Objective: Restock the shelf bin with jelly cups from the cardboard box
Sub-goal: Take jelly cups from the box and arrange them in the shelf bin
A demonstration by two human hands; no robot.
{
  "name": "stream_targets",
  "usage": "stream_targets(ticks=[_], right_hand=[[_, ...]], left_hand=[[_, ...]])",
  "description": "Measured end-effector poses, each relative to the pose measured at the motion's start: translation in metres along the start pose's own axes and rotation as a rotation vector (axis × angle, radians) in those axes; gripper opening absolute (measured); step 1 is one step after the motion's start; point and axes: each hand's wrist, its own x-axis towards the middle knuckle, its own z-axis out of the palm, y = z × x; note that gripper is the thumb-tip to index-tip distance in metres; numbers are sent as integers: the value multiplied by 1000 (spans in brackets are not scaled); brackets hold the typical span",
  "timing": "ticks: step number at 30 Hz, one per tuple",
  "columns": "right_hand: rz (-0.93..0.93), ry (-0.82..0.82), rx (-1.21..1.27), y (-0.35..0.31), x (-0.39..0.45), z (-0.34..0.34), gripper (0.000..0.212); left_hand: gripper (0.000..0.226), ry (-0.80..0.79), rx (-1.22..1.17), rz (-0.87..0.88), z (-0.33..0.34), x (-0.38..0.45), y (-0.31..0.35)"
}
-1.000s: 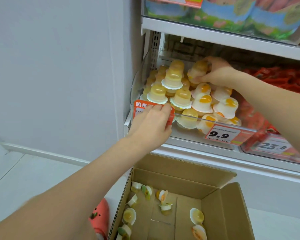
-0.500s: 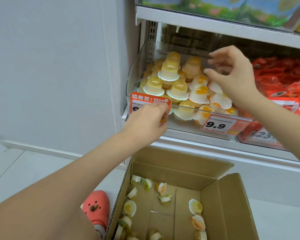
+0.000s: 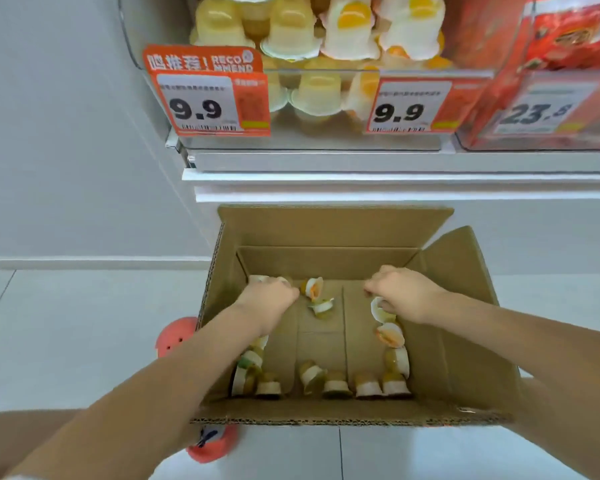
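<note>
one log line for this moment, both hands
phase: picking | left hand: on cups in box | right hand: curled over a cup | bin: stocked

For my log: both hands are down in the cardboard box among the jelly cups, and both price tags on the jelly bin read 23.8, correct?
Not quite: in the head view both jelly bin tags read 9.9. Both hands are indeed in the box.
</note>
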Motion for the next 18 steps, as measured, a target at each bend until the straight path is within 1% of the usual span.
stream_targets(ticks=[2, 4, 6, 8, 10, 11, 14, 16, 18], right_hand=[[18, -93, -157, 11, 21, 21, 41], [68, -161, -190, 19, 39, 41, 42], [138, -224, -159, 22, 56, 64, 43], [207, -268, -122, 21, 69, 92, 50], [263, -278, -116, 20, 78, 113, 54], [285, -274, -114, 19, 82, 121, 56], [340, -256, -111, 21, 88, 131, 59], [359, -253, -112, 23, 92, 135, 57], [357, -260, -131, 23, 92, 134, 61]], left_hand=[[31, -96, -142, -136, 27, 29, 19], [20, -140, -386, -275, 52, 58, 36], [20, -118, -651, -409, 74, 86, 51], [26, -64, -926, -541, 89, 106, 64], [27, -13, -1145, -640, 99, 122, 76], [27, 29, -1217, -690, 102, 128, 80], [43, 165, -1305, -818, 110, 147, 83], [51, 208, -1328, -881, 111, 155, 81], [52, 227, -1356, -885, 111, 157, 79]])
